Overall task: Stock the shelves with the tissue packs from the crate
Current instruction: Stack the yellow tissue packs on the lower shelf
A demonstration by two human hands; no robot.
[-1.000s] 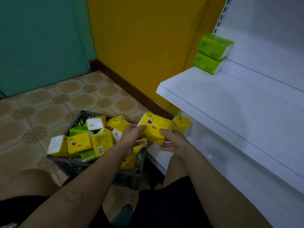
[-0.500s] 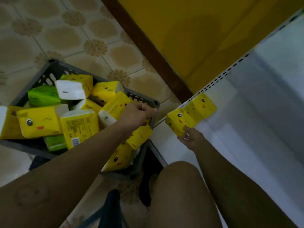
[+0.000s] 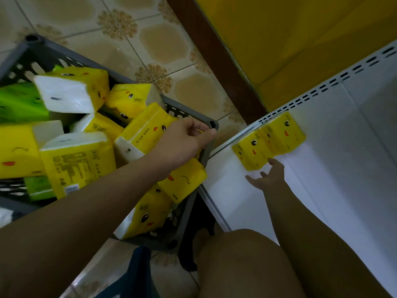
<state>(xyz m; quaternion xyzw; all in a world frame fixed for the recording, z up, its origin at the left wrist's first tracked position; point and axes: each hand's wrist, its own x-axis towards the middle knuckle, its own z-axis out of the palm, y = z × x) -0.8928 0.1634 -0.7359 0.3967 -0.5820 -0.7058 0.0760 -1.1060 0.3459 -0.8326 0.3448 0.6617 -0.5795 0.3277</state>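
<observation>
The grey crate (image 3: 174, 109) sat heaped with yellow and green tissue packs (image 3: 75, 160), its right rim near the shelf's front edge. Over that corner the left hand (image 3: 184, 140) curled, pinching a yellow pack (image 3: 146, 130) by its end. The right hand (image 3: 267, 177) lay spread, one fingertip touching the shelved packs (image 3: 270, 140) — two side by side in the left corner of the white shelf (image 3: 322, 179), with bare board to their right. Tiled floor (image 3: 150, 39) met a yellow wall (image 3: 300, 39).
</observation>
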